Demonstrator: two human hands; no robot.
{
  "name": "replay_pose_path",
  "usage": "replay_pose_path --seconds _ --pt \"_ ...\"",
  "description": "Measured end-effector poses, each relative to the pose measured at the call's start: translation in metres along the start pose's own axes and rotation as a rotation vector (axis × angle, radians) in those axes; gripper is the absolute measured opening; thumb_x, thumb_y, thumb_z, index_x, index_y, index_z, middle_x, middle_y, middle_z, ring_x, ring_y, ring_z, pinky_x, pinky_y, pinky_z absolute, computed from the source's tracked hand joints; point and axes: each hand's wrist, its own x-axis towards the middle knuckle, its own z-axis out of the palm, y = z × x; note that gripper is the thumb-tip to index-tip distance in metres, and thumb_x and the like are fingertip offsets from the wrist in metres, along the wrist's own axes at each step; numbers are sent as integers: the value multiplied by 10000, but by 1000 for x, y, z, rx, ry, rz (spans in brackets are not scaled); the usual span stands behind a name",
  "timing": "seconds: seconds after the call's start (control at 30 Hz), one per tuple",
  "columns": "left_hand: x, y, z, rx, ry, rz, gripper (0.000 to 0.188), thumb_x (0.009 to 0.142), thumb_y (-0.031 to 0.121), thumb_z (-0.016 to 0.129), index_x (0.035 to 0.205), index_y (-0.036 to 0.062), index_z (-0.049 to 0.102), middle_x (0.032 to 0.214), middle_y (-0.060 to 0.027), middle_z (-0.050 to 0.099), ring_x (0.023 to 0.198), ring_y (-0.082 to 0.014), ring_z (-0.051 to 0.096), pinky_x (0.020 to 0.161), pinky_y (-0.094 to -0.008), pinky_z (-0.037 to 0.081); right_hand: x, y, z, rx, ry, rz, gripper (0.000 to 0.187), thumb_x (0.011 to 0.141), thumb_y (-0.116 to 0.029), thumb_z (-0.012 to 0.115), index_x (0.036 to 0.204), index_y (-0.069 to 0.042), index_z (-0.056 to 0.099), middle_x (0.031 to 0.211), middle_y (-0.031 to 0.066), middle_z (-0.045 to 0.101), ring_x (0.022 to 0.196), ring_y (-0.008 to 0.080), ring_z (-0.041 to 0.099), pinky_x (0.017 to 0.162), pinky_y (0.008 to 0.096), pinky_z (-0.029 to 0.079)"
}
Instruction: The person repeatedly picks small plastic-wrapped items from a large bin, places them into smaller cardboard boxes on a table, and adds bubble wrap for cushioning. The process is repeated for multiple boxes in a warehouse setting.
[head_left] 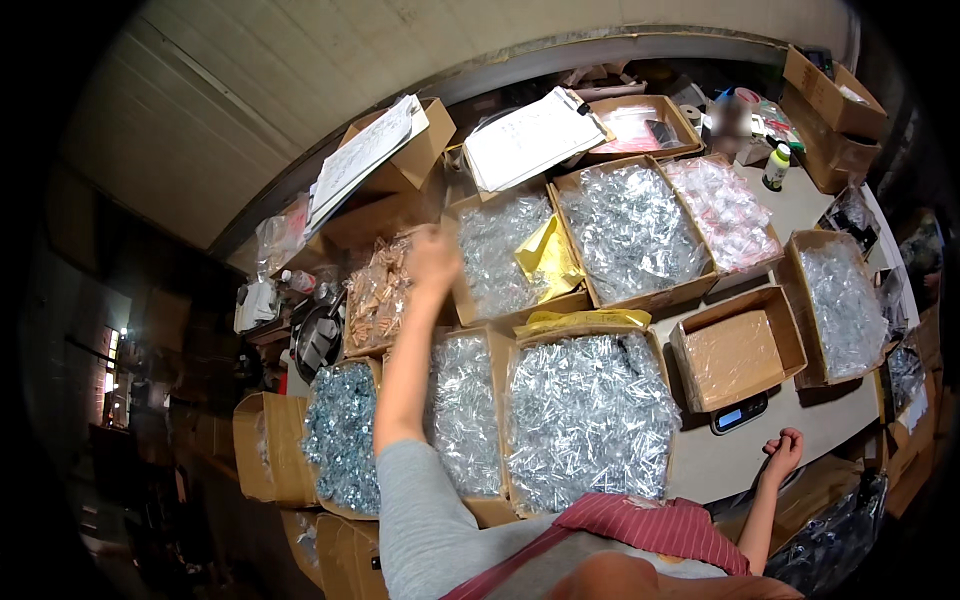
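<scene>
My left hand reaches forward over the right edge of a box of copper-coloured parts in clear bags. It is smeared by motion, so its fingers and anything in them cannot be made out. My right hand stays by the near right table edge, its fingers curled loosely with nothing visible in them. Close to it is a small black scale with a lit display. An open carton lined with clear film stands on the scale, with nothing seen inside.
Open cartons of bagged metal parts crowd the table. A yellow bag lies in one at the back. Behind are clipboards with paper. A small bottle stands back right, and another carton of clear bags stands at right.
</scene>
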Motion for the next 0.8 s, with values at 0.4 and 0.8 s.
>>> replay_pose_path --seconds 0.4,0.8 --pt "57 60 60 -1293 -134 -628 128 878 158 582 875 53 654 825 -72 702 531 -101 518 469 -232 395 -19 -15 11 -51 35 -19 110 962 -41 464 1002 -39 566 831 39 567 571 85 542 473 227 493" --pt "59 270 27 -202 -587 338 555 773 407 720 1213 120 541 939 -225 702 947 -367 677 837 -471 502 -26 -32 32 -223 160 -116 105 943 -40 450 925 -54 553 734 3 521 496 60 488 417 202 400"
